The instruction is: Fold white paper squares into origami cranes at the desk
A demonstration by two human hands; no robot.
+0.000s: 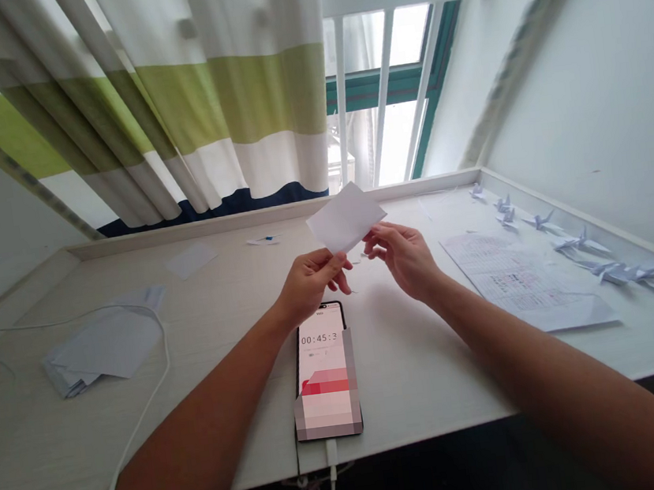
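Observation:
A small white sheet of paper (346, 216) is held up above the pale desk (413, 361), tilted with one corner pointing up. My left hand (307, 281) pinches its lower left edge with closed fingers. My right hand (401, 256) pinches its lower right edge between thumb and fingertips. Both forearms reach in from the bottom of the view.
A phone (324, 372) showing a timer lies flat below my hands, with a white cable (145, 410) plugged in. A stack of paper sheets (104, 348) lies at left. A printed sheet (522, 277) and several folded paper cranes (583, 245) line the right edge. Curtains and window stand behind.

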